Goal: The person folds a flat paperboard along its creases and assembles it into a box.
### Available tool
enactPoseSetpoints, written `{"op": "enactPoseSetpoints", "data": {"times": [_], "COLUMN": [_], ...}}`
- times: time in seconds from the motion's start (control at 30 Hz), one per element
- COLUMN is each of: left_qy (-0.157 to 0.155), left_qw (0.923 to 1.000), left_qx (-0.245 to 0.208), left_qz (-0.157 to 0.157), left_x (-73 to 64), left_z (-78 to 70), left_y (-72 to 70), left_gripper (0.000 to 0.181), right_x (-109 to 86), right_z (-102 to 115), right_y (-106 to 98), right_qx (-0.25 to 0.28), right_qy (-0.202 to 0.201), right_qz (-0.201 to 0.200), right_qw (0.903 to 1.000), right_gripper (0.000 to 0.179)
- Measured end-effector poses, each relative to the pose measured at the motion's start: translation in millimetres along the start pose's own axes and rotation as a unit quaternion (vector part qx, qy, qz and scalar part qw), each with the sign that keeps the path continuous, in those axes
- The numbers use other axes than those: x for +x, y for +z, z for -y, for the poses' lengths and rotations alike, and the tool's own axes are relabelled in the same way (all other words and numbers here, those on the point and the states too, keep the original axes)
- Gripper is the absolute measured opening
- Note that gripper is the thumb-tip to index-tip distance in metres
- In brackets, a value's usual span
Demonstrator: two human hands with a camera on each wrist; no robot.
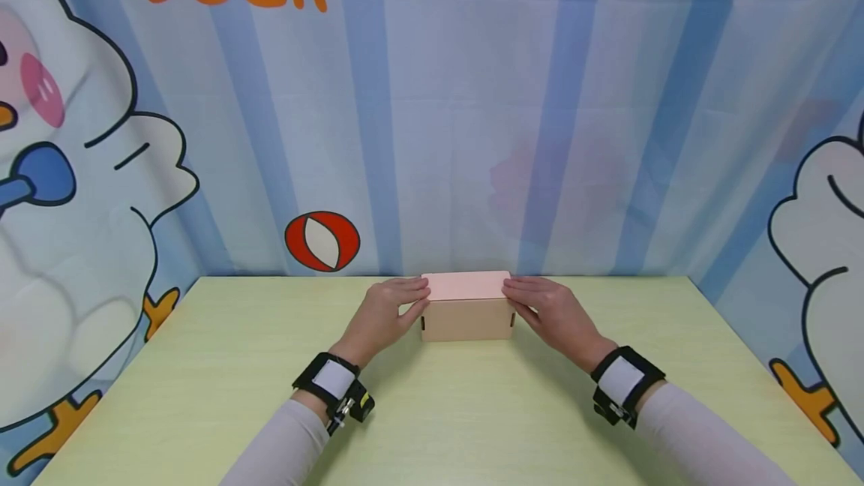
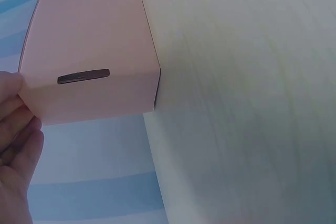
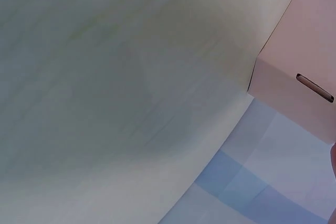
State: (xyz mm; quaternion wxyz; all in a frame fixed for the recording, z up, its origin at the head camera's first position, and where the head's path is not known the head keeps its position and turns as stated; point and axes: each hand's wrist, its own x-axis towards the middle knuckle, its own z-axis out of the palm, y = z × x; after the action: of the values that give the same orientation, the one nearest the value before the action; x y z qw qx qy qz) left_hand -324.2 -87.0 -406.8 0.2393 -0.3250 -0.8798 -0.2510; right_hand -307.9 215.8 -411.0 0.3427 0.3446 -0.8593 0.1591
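Observation:
A small pink cardboard box (image 1: 467,319) stands near the far edge of the table, its flat lid (image 1: 467,286) lying over the top. At the box's left end my left hand (image 1: 386,315) holds the upper corner, fingertips along the lid's edge and thumb lower down. My right hand (image 1: 556,315) holds the opposite upper corner in much the same way. In the left wrist view the box (image 2: 89,30) shows a narrow dark slot low on its side face. The right wrist view catches part of the box (image 3: 299,51) with a similar slot, and only a sliver of the hand.
The pale yellow wooden table (image 1: 466,411) stretches around the box. Behind it hangs a blue striped curtain (image 1: 459,118) printed with ducks, a red and white ball and orange letters. Both wrists wear black straps with small cameras.

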Motion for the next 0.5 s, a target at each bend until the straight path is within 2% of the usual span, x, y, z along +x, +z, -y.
{"op": "enactPoseSetpoints", "data": {"times": [0.23, 0.5], "left_qy": [-0.003, -0.029], "left_qw": [0.9998, 0.999], "left_qx": [-0.016, -0.035], "left_qz": [-0.01, -0.001], "left_x": [-1.7, -1.5], "left_z": [-1.2, -3.4], "left_y": [1.1, -1.1], "left_gripper": [0.029, 0.032], "right_x": [-4.0, -3.0], "right_z": [1.3, 1.0], "right_y": [2.3, 0.2], "right_qx": [0.021, 0.025], "right_qy": [0.022, 0.026], "right_qz": [-0.007, -0.012], "right_qw": [0.9995, 0.9993], "right_gripper": [0.037, 0.036]}}
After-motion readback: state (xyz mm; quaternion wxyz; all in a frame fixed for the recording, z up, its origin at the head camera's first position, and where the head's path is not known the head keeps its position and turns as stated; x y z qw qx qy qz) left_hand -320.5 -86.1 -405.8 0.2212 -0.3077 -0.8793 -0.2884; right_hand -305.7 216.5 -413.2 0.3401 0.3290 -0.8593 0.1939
